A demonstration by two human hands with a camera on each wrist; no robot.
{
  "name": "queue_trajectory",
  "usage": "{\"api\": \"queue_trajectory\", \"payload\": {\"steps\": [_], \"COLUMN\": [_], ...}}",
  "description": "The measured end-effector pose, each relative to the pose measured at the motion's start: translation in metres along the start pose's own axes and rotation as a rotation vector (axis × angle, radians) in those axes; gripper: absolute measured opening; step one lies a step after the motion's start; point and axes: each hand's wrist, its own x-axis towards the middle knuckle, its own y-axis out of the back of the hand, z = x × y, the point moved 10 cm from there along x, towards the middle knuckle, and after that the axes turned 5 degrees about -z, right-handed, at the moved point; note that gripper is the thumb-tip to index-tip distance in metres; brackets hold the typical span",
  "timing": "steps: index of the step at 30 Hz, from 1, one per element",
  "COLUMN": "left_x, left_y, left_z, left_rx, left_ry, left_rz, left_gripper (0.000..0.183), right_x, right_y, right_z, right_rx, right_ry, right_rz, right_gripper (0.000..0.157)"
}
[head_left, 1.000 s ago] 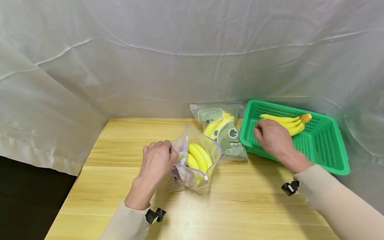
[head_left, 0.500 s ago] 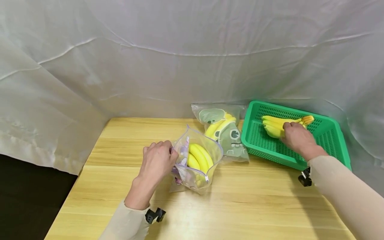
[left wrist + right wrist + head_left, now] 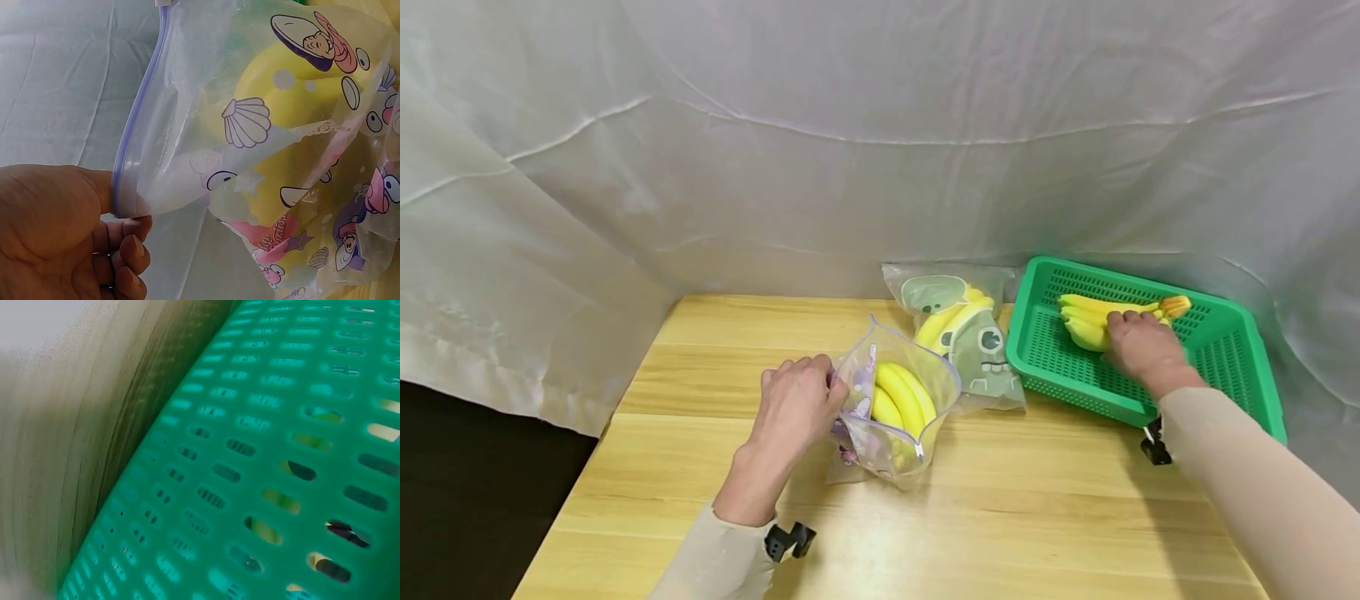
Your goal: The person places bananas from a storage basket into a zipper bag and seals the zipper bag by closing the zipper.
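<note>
My left hand (image 3: 797, 400) pinches the purple-edged rim of a clear zip bag (image 3: 876, 450), thumb on one side and fingers curled on the other. The bag's mouth gapes wide, and a bunch of yellow bananas (image 3: 908, 396) lies inside. Shell and cartoon prints cover its wall in the left wrist view. Over in the green basket (image 3: 1078, 402), my right hand (image 3: 1146, 350) grips a second bunch of bananas (image 3: 1086, 321) near its stem end, fingers curled over it. The basket's slotted wall hides that hand in the right wrist view.
Between the open bag and the basket lies another zip bag (image 3: 988, 379) with a green monster print and bananas in it. A grey cloth (image 3: 850, 200) hangs behind the wooden table (image 3: 1000, 533). The table's left edge borders a dark area.
My right hand has moved right, from above the basket's left side onto the bananas, which have turned slightly. My left hand keeps its hold on the bag's rim.
</note>
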Motion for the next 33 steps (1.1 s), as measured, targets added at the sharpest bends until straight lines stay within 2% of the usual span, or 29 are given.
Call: {"api": "queue_trajectory", "payload": {"steps": [6, 8, 16, 21, 27, 33], "left_x": [0.0, -0.001, -0.001, -0.001, 0.0, 0.0], "left_y": [-0.001, -0.001, -0.001, 0.0, -0.001, -0.002], "left_z": [0.0, 0.001, 0.001, 0.001, 0.0, 0.001], "left_rx": [-0.005, -0.006, -0.019, -0.023, -0.019, -0.017], "left_ry": [0.006, 0.007, 0.01, 0.002, 0.001, -0.001], "left_rz": [-0.01, -0.013, -0.026, -0.02, -0.024, -0.026], "left_gripper": [0.02, 0.02, 0.02, 0.02, 0.021, 0.02], "right_x": [0.001, -0.001, -0.005, -0.009, -0.012, -0.017], "right_y": [-0.001, 0.0, -0.003, -0.001, 0.004, 0.008], "right_z": [0.003, 0.004, 0.002, -0.001, -0.001, -0.004], "right_rx": [-0.006, -0.004, -0.002, 0.033, 0.138, 0.326], "right_ry": [-0.027, -0.033, -0.009, 0.014, 0.025, 0.054], "right_rz": [0.039, 0.04, 0.027, 0.003, -0.056, -0.149], "right_gripper": [0.035, 0.032, 0.043, 0.041, 0.046, 0.042]}}
